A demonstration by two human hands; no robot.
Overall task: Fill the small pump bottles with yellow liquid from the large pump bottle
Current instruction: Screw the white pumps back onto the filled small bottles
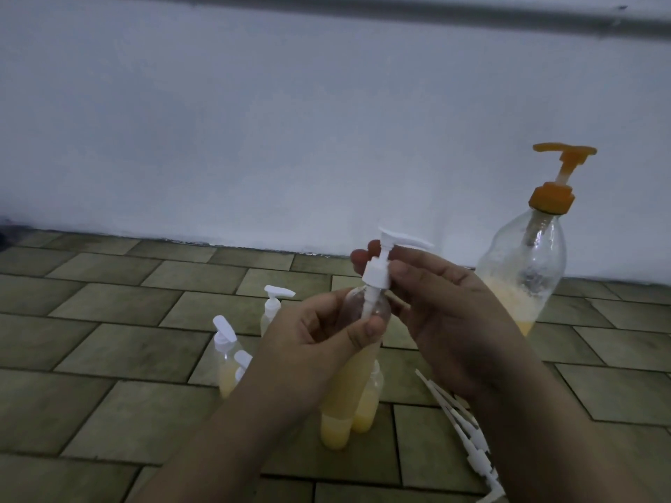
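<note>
I see a clear small bottle [357, 375] holding pale yellow liquid, topped by a white pump [386, 255]. The large bottle [523, 270] is clear too, its pump [559, 176] orange, with yellow liquid low inside. The floor [109, 321] shows olive-brown tiles in a staggered brick pattern; the wall [254, 121] looks bluish-white, perhaps from dim light.

— How is the light?
— Dim and flat, with a cool blue cast on the pale painted wall [254, 121]; shadows are faint.
— Sharpness?
— Soft all over. The grey bar [472, 12] along the top edge is smeared, and the brown tiled floor [90, 321] bends towards the corners.
— Glare?
— Small highlights on the clear large plastic bottle with the orange pump [526, 255].
</note>
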